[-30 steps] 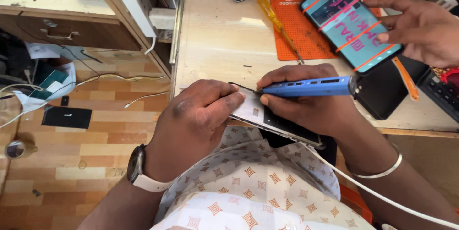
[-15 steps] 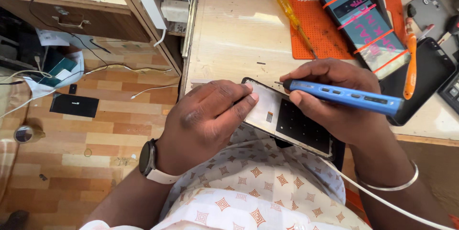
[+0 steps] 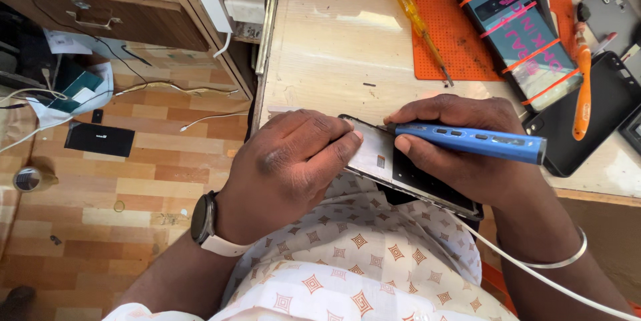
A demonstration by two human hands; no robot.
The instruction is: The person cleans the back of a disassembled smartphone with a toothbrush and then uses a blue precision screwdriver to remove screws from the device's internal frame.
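An opened phone (image 3: 390, 164) with its back off lies at the near edge of the wooden bench (image 3: 334, 61), over my lap. My left hand (image 3: 294, 161) grips its left end, thumb and fingers pressing on the frame. My right hand (image 3: 461, 154) holds a blue electric screwdriver (image 3: 467, 141) like a pen. Its tip touches the phone's top left corner, next to my left fingertips. A white cable (image 3: 534, 267) trails from under my right wrist.
On the bench behind lie an orange work mat (image 3: 454, 41), a yellow-handled screwdriver (image 3: 417, 21), a phone bound with orange rubber bands (image 3: 517, 34), a black phone (image 3: 587, 134) and an orange pry tool (image 3: 583, 94). A wooden drawer unit (image 3: 100, 7) and cables stand left, above a tiled floor.
Another person's hand, which held the banded phone a second ago, has gone and that phone lies on the mat. My hands and the screwdriver stay on the opened phone; the view shifted slightly.
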